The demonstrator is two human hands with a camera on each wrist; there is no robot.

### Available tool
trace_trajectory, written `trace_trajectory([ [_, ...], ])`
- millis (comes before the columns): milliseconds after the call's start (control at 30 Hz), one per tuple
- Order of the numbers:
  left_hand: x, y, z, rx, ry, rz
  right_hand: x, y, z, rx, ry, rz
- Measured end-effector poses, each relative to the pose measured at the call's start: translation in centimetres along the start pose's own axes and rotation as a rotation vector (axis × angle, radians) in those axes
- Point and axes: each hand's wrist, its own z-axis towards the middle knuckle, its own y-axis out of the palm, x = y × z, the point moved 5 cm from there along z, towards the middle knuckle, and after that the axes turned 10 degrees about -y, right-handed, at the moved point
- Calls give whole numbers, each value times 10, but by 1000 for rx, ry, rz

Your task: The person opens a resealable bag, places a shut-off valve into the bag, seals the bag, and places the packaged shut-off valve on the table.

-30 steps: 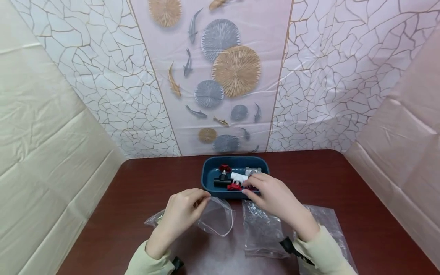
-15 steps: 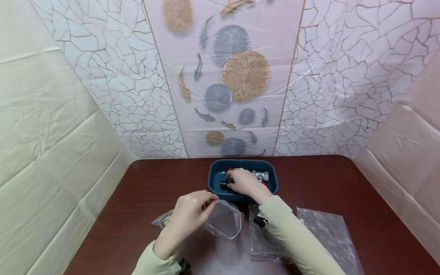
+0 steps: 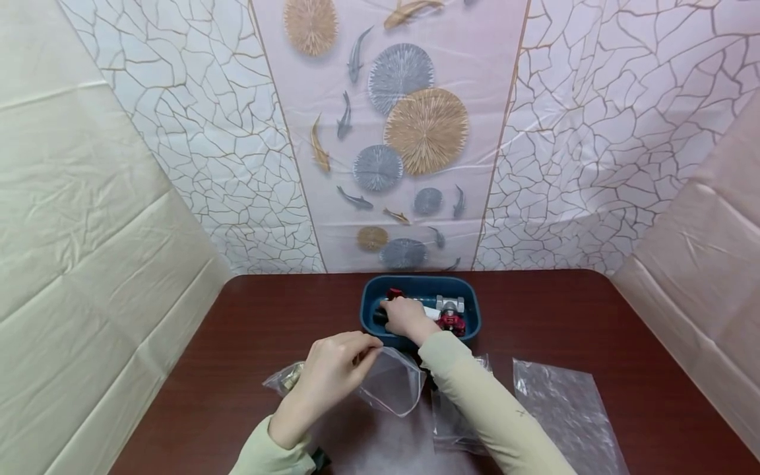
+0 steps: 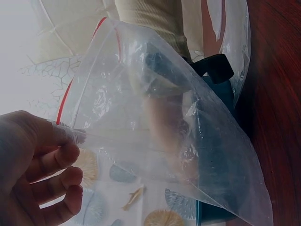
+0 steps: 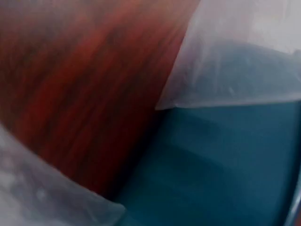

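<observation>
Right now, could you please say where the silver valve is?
In the head view, the silver valve lies in the right half of the bin, right of the white piece.

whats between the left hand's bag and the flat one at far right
In the head view, the right sleeve and another clear bag it partly hides are between the held bag and the flat bag.

Clear red-striped zip bag [image 3: 390, 384] is gaping open, lower middle of the frame. Red-handled black valve [image 3: 380, 316] is mostly hidden, just below center.

There are two hands [image 3: 335, 363] [image 3: 408, 318], one bin [image 3: 424, 285] and at least three bags [image 3: 392, 382] [image 3: 449, 422] [image 3: 561, 406].
</observation>
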Motion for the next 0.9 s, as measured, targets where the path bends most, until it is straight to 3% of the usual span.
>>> trace_trajectory([
  [233,1,0,-2,-6,1,3,0,8,1,-1,-10,15],
  [600,2,-4,1,-3,12,12,2,-2,-3,-32,-71,67],
  [900,0,-7,-2,-9,18,34,4,-16,-10,-84,-198,351],
])
